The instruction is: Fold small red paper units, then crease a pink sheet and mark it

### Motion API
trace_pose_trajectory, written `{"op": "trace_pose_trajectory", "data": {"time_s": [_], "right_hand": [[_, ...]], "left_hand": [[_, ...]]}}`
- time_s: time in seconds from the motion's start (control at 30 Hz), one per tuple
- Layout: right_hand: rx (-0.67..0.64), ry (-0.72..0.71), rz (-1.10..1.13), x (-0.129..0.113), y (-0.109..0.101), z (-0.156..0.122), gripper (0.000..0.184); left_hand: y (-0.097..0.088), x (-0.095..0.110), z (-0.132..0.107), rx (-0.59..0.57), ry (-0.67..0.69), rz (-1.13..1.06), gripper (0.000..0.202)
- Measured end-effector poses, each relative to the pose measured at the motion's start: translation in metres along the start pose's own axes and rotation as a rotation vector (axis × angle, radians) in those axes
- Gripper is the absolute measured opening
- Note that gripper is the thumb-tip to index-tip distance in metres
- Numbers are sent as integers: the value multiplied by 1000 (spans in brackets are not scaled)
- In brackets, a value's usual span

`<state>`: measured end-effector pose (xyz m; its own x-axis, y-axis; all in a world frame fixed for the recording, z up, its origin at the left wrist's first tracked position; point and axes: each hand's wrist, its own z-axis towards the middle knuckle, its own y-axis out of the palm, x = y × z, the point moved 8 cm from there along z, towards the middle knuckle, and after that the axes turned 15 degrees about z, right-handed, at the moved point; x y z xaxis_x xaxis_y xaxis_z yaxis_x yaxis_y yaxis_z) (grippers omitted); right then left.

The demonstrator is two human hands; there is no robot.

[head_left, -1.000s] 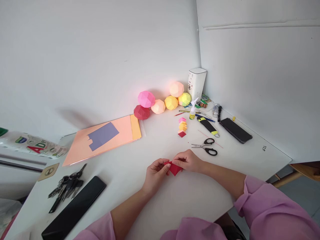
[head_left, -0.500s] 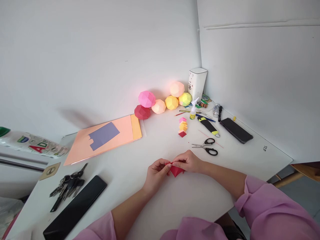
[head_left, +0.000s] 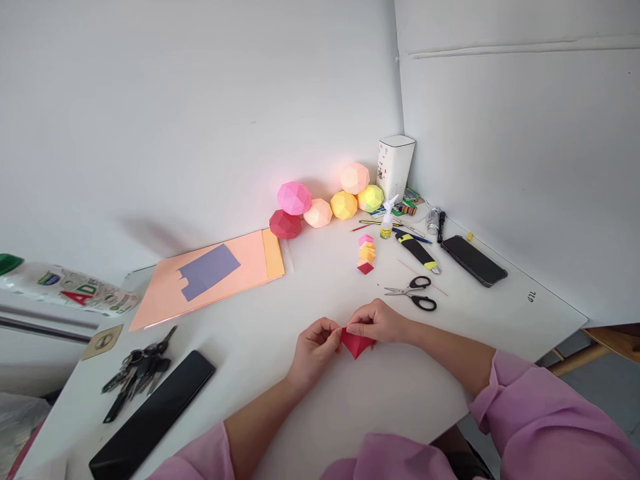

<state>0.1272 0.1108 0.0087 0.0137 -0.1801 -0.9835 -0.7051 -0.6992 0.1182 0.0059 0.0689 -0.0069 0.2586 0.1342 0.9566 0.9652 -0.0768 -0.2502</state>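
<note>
A small piece of folded red paper (head_left: 356,345) is held between my two hands above the white table, its pointed end facing me. My left hand (head_left: 317,347) pinches its left edge between thumb and fingers. My right hand (head_left: 377,321) grips the top and right side, thumb lying across the upper edge. Just beyond my right hand lie black-handled scissors (head_left: 414,292). A short row of folded paper pieces in pink, yellow, orange and red (head_left: 367,255) rests farther back.
Faceted paper balls (head_left: 294,199) line the back wall. A glue bottle (head_left: 387,223), utility knife (head_left: 418,253) and phone (head_left: 474,261) lie to the right. Left are paper sheets (head_left: 155,291), keys (head_left: 143,368), a long black case (head_left: 155,417) and a white bottle (head_left: 70,288).
The red paper sits slightly more to the right, and more of its face shows below my fingers. Both hands keep their pinch, with the fingers shifted a little.
</note>
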Motion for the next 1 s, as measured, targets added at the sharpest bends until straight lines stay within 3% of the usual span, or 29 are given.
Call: {"op": "trace_pose_trajectory", "data": {"time_s": [0.23,0.4,0.47,0.63,0.9,1.0], "right_hand": [[29,52,31,1,-8,1,25],[7,60,47,6,-1,0,27],[-2,49,52,6,1,0,28],[61,-32,30,3,-6,1,27],[12,-39,-8,6,1,0,23],[57,-87,-48,-3,-2,-2,18]], "left_hand": [[-6,-6,0,61,-12,-91,24],[2,-4,0,-27,25,-53,23],[4,-4,0,-47,25,-35,25],[-2,-10,1,27,-14,-112,25],[7,-7,-1,-85,-1,-102,22],[4,-7,-1,-53,-2,-94,21]]}}
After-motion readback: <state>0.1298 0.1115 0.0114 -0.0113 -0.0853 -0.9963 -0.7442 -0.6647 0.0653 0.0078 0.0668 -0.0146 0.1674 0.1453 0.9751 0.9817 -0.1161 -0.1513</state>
